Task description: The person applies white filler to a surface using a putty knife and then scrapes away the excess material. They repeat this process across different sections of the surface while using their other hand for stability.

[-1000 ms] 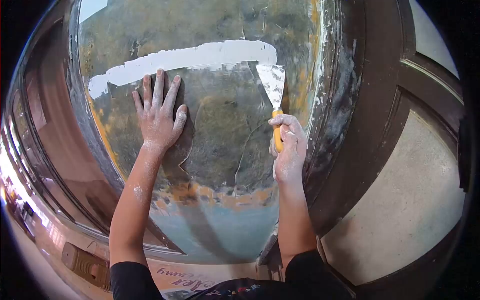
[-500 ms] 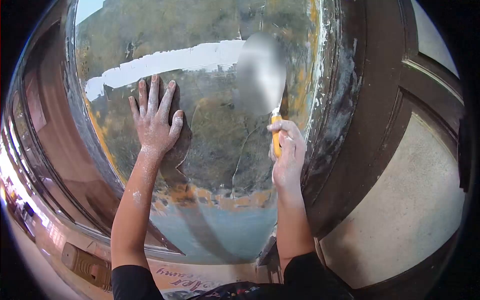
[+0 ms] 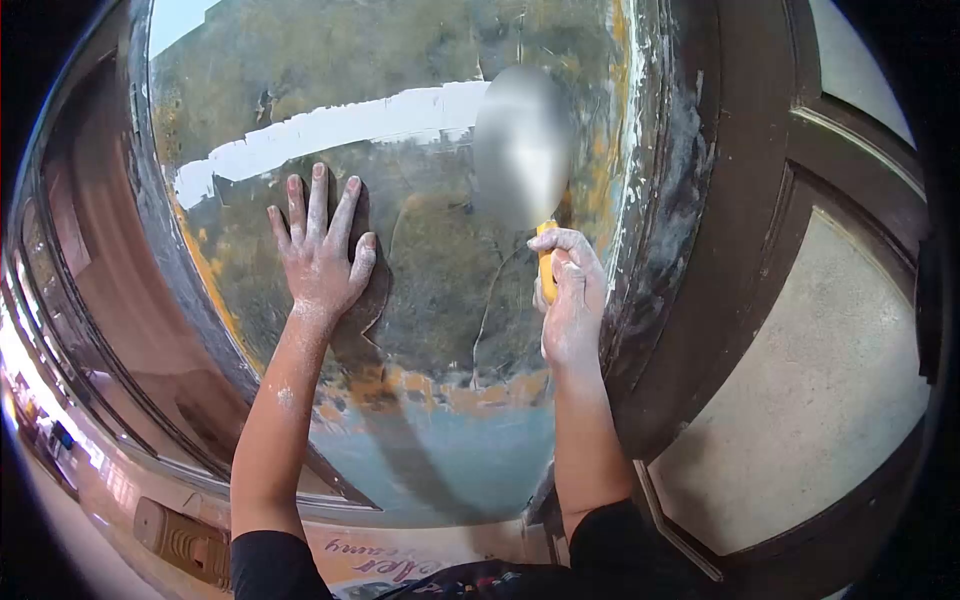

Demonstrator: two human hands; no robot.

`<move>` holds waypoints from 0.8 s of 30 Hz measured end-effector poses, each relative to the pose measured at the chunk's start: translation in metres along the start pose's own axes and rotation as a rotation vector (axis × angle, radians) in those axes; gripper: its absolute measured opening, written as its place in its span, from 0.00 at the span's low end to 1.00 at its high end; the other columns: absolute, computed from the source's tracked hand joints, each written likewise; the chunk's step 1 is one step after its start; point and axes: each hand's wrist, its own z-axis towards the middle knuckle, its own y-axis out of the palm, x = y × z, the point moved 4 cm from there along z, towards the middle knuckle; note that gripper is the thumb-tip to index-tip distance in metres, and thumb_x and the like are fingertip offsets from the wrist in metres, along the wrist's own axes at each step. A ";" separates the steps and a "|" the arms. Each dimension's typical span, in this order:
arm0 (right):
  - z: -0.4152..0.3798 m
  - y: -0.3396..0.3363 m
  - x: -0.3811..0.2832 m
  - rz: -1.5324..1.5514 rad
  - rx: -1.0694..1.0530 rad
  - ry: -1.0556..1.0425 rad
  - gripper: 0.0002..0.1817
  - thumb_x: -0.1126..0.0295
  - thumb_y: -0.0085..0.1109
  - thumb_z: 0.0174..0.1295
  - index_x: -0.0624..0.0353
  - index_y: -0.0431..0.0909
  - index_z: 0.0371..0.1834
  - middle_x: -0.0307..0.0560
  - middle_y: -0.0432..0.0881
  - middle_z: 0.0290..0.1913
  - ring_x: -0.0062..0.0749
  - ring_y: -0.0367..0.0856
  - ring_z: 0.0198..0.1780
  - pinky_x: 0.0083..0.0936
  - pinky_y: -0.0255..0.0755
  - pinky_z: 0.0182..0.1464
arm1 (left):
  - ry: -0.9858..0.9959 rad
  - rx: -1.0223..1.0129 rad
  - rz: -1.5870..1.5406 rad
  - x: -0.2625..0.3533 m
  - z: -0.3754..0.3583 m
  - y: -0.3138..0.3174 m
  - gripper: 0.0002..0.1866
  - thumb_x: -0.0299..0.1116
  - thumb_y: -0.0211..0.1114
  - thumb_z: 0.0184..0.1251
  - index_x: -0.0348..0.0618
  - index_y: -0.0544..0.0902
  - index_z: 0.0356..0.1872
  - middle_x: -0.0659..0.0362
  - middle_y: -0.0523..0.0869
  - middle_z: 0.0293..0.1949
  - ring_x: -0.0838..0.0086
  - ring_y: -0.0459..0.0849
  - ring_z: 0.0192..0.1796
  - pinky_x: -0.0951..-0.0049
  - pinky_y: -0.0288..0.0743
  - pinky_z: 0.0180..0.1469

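My left hand (image 3: pixel 325 262) lies against the worn grey-green wall panel (image 3: pixel 430 300), fingers spread, its tips just below a band of white putty (image 3: pixel 330 125). White dust covers both hands. At the right side of the panel, my right hand (image 3: pixel 573 290) is wrapped round the yellow handle of a putty knife (image 3: pixel 547 270), which points up. A blurred oval patch hides the knife's blade and the right end of the putty band.
Dark wooden door framing (image 3: pixel 740 200) with pale panels (image 3: pixel 800 390) stands on the right. A brown frame with glass (image 3: pixel 130 270) runs along the left. Below the panel's orange-stained edge is a blue-green painted strip (image 3: pixel 460 460). A brown moulded object (image 3: pixel 180 540) sits at the lower left.
My left hand has slid slightly down and right, away from the putty band. My right hand has moved up a little with the putty knife. The view has shifted slightly.
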 end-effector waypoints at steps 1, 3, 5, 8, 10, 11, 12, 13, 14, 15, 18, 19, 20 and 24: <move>0.001 0.000 0.002 0.018 0.024 0.038 0.15 0.74 0.39 0.69 0.67 0.79 0.44 0.45 0.82 0.45 0.28 0.77 0.50 0.26 0.67 0.61 | 0.004 -0.007 -0.006 0.000 -0.001 -0.001 0.32 0.54 0.50 0.75 0.58 0.70 0.78 0.52 0.55 0.83 0.47 0.45 0.85 0.33 0.37 0.80; 0.005 0.000 -0.004 -0.017 0.005 0.024 0.15 0.74 0.39 0.69 0.67 0.79 0.44 0.44 0.82 0.45 0.27 0.76 0.50 0.26 0.67 0.61 | 0.002 -0.021 0.001 0.000 -0.002 -0.002 0.32 0.54 0.50 0.75 0.58 0.70 0.77 0.52 0.55 0.83 0.47 0.45 0.85 0.33 0.36 0.80; 0.000 0.001 -0.008 0.021 -0.011 0.090 0.15 0.74 0.39 0.69 0.67 0.79 0.43 0.43 0.81 0.45 0.26 0.76 0.50 0.25 0.67 0.59 | 0.009 -0.013 -0.005 -0.001 -0.003 0.000 0.32 0.54 0.50 0.75 0.58 0.70 0.77 0.52 0.55 0.83 0.47 0.45 0.85 0.33 0.36 0.80; -0.001 0.001 -0.005 0.023 -0.016 -0.008 0.15 0.74 0.39 0.69 0.67 0.79 0.43 0.42 0.81 0.44 0.24 0.75 0.48 0.22 0.66 0.59 | -0.003 -0.042 0.005 0.001 -0.005 0.000 0.33 0.53 0.52 0.73 0.58 0.70 0.77 0.51 0.55 0.83 0.47 0.45 0.85 0.33 0.37 0.79; 0.002 0.000 -0.005 0.036 -0.006 0.124 0.15 0.75 0.39 0.69 0.67 0.79 0.43 0.42 0.80 0.43 0.23 0.73 0.47 0.20 0.65 0.58 | -0.007 -0.042 -0.004 0.001 -0.005 -0.002 0.33 0.52 0.53 0.72 0.58 0.70 0.77 0.51 0.55 0.83 0.47 0.45 0.85 0.33 0.37 0.80; 0.003 0.001 -0.007 0.036 -0.002 0.128 0.15 0.75 0.39 0.69 0.67 0.79 0.43 0.42 0.80 0.43 0.23 0.73 0.47 0.20 0.65 0.58 | -0.009 -0.040 -0.014 0.002 -0.005 -0.002 0.34 0.51 0.54 0.71 0.58 0.70 0.77 0.51 0.55 0.83 0.47 0.45 0.85 0.33 0.37 0.80; 0.004 0.004 -0.010 0.041 -0.015 0.074 0.14 0.75 0.39 0.69 0.67 0.79 0.43 0.41 0.80 0.43 0.22 0.73 0.45 0.19 0.65 0.56 | -0.006 -0.043 -0.016 0.002 -0.005 -0.002 0.34 0.51 0.54 0.71 0.58 0.70 0.77 0.51 0.55 0.83 0.47 0.45 0.85 0.33 0.37 0.80; 0.004 0.006 -0.013 0.045 -0.031 0.020 0.14 0.76 0.39 0.70 0.66 0.79 0.44 0.40 0.79 0.43 0.21 0.72 0.44 0.18 0.65 0.54 | -0.004 -0.036 -0.021 0.002 -0.004 -0.002 0.34 0.51 0.55 0.70 0.58 0.70 0.78 0.51 0.55 0.83 0.47 0.46 0.85 0.33 0.37 0.80; -0.001 0.002 -0.010 0.055 -0.049 0.028 0.14 0.75 0.41 0.71 0.65 0.80 0.44 0.40 0.79 0.43 0.19 0.71 0.43 0.17 0.65 0.52 | -0.005 -0.029 -0.026 0.002 -0.005 -0.002 0.34 0.50 0.55 0.69 0.58 0.70 0.78 0.51 0.55 0.83 0.47 0.46 0.85 0.33 0.37 0.80; -0.004 -0.002 -0.011 0.053 -0.051 0.028 0.14 0.75 0.41 0.71 0.65 0.80 0.44 0.40 0.79 0.43 0.19 0.71 0.43 0.17 0.65 0.52 | -0.007 -0.029 -0.027 0.003 -0.004 -0.002 0.34 0.50 0.55 0.69 0.58 0.70 0.78 0.51 0.55 0.83 0.47 0.46 0.85 0.33 0.37 0.80; -0.016 -0.001 -0.010 0.089 -0.067 0.057 0.13 0.74 0.42 0.71 0.64 0.80 0.44 0.40 0.80 0.44 0.19 0.72 0.44 0.17 0.65 0.52 | -0.009 -0.034 -0.029 0.003 -0.005 -0.003 0.34 0.50 0.55 0.70 0.59 0.70 0.77 0.51 0.55 0.83 0.47 0.46 0.85 0.32 0.37 0.79; -0.020 0.002 -0.009 0.051 -0.092 0.053 0.13 0.73 0.42 0.71 0.64 0.79 0.44 0.41 0.80 0.44 0.21 0.73 0.45 0.20 0.66 0.54 | -0.009 -0.035 -0.027 0.002 -0.007 -0.002 0.34 0.50 0.55 0.70 0.59 0.70 0.77 0.51 0.55 0.83 0.47 0.46 0.85 0.32 0.37 0.79; -0.024 0.004 -0.008 0.010 -0.117 0.049 0.13 0.73 0.42 0.71 0.64 0.79 0.44 0.42 0.80 0.44 0.24 0.74 0.47 0.22 0.66 0.56 | -0.004 -0.034 -0.030 0.002 -0.008 -0.002 0.34 0.50 0.56 0.70 0.59 0.70 0.77 0.51 0.55 0.83 0.48 0.45 0.85 0.32 0.36 0.79; -0.029 0.019 -0.003 -0.024 -0.147 0.017 0.14 0.73 0.40 0.70 0.65 0.79 0.43 0.45 0.81 0.44 0.28 0.76 0.50 0.26 0.67 0.60 | 0.001 -0.048 -0.019 0.003 -0.016 0.000 0.33 0.52 0.55 0.71 0.59 0.70 0.77 0.51 0.54 0.83 0.48 0.44 0.85 0.32 0.35 0.79</move>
